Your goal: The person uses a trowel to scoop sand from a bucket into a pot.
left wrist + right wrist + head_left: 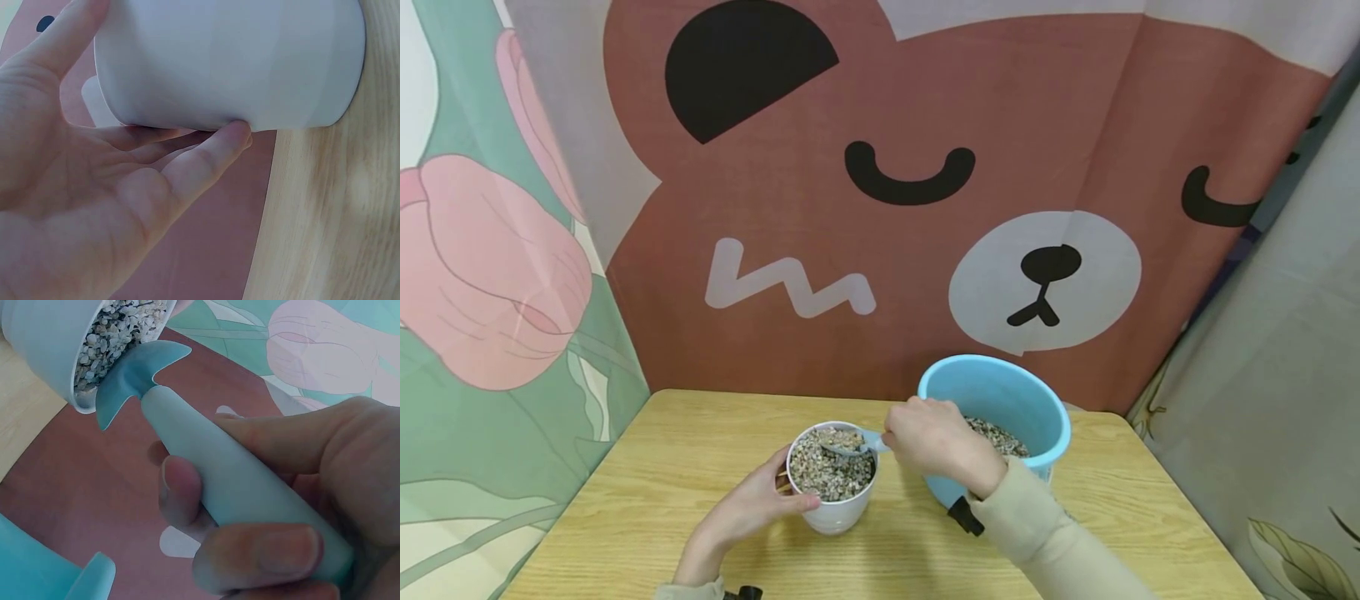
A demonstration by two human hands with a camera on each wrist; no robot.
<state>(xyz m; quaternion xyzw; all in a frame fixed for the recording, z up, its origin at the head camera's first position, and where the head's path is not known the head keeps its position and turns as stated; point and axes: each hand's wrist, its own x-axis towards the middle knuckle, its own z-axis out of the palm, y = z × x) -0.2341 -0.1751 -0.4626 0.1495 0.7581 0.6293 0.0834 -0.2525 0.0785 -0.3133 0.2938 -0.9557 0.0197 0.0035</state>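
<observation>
A white pot (837,518) stands on the wooden table, filled near its rim with speckled gravel (826,477). My left hand (752,504) grips its left side, thumb at the front near the rim and fingers round the far side. In the left wrist view, the fingers touch the pot's smooth wall (231,62). My right hand (940,442) holds a light blue trowel by its handle (225,478). The trowel's blade (128,372) lies over the pot's mouth with some gravel on it in the head view. The right forearm passes in front of the blue bucket (973,383).
Gravel (1000,437) also lies inside the bucket, which stands right of the pot near the table's back edge. A bear-print cloth (1030,108) hangs behind the wooden table (700,442). Small black pieces (966,517) show near both cuffs.
</observation>
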